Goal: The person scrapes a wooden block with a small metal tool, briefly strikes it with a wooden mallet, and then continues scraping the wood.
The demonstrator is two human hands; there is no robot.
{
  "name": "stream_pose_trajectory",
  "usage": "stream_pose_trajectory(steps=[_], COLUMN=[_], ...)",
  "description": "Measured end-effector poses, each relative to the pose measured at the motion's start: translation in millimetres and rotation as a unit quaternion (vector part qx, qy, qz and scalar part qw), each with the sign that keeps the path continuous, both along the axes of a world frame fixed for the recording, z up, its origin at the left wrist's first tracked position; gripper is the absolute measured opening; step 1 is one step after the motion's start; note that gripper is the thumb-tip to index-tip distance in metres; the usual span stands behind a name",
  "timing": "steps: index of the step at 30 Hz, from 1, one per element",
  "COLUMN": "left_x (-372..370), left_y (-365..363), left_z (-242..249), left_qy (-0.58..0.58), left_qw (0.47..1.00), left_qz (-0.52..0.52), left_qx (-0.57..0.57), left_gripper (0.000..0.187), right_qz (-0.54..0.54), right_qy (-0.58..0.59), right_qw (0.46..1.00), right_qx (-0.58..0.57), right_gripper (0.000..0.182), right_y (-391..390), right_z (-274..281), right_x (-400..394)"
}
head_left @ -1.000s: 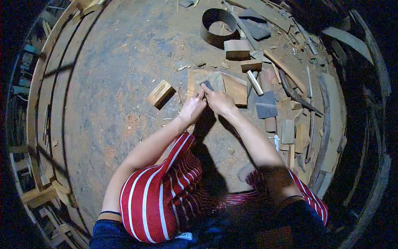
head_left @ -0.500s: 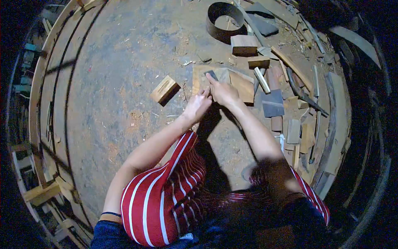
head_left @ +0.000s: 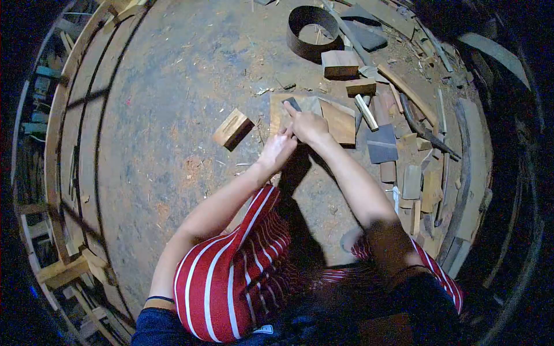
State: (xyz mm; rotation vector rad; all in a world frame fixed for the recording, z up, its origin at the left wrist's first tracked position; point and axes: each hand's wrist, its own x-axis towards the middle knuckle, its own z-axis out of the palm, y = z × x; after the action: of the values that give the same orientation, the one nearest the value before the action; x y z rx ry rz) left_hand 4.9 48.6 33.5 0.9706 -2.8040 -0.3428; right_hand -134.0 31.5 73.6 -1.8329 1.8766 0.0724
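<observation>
A flat wooden board lies on the floor in front of me, with a lighter patch on its right part. My right hand rests over it, index finger stretched onto a small dark grey piece that looks like folded sandpaper; its other fingers curl underneath. Close against it, my left hand has its fingers bent together at the board's near edge. What those fingertips hold is hidden. To the left sits a wooden block with a slot-like mark on top.
A round metal ring stands at the back, near a wooden block. Along the right lie wood offcuts, sticks and a dark sheet. Wooden framing runs down the left side. Shavings dot the floor.
Both hands stay almost in place over the board, the right one shifted very slightly. The whole view has moved a little.
</observation>
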Motion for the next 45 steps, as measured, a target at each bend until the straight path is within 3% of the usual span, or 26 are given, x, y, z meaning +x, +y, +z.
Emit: stream_pose_trajectory(steps=[8, 11, 12, 15, 19, 22, 29, 35, 41, 45], left_x=[-2, -1, 2, 2, 1, -1, 0, -1, -1, 0], left_y=[3, -2, -1, -3, 1, 1, -1, 0, -3, 0], left_z=[2, -6, -8, -7, -11, -5, -3, 5, -5, -2], left_qy=[0.009, 0.048, 0.06, -0.039, 0.029, -0.004, -0.021, -0.029, -0.028, -0.021], left_qw=[0.998, 0.999, 0.996, 0.999, 0.998, 1.0, 1.0, 0.998, 0.999, 1.0], left_qz=[0.038, -0.014, 0.013, -0.018, 0.006, 0.017, 0.009, 0.02, 0.008, 0.011], left_qx=[0.039, -0.004, 0.058, -0.003, -0.05, 0.0, -0.004, 0.05, 0.018, 0.012], left_gripper=[0.027, 0.021, 0.021, 0.023, 0.028, 0.025, 0.024, 0.022, 0.022, 0.022], right_qz=[0.01, 0.018, 0.02, 0.024, 0.023, 0.04, -0.01, 0.019, -0.039, -0.017], right_qy=[0.018, 0.016, 0.02, 0.016, 0.029, 0.031, 0.039, 0.053, 0.04, 0.054], right_qw=[1.0, 0.999, 0.999, 0.998, 0.999, 0.998, 0.997, 0.997, 0.995, 0.997], right_qx=[0.005, -0.049, -0.041, -0.056, -0.03, -0.035, -0.064, -0.046, -0.087, -0.043], right_gripper=[0.053, 0.053, 0.055, 0.058, 0.06, 0.06, 0.058, 0.06, 0.06, 0.062], right_y=[24, 5, 0, 6, 56, 60, 26, 60, 6, 35], right_z=[-6, -10, -9, -14, -3, -3, -11, -2, -21, -12], right_x=[-5, -1, 2, -4, -20, -30, -26, -30, -35, -31])
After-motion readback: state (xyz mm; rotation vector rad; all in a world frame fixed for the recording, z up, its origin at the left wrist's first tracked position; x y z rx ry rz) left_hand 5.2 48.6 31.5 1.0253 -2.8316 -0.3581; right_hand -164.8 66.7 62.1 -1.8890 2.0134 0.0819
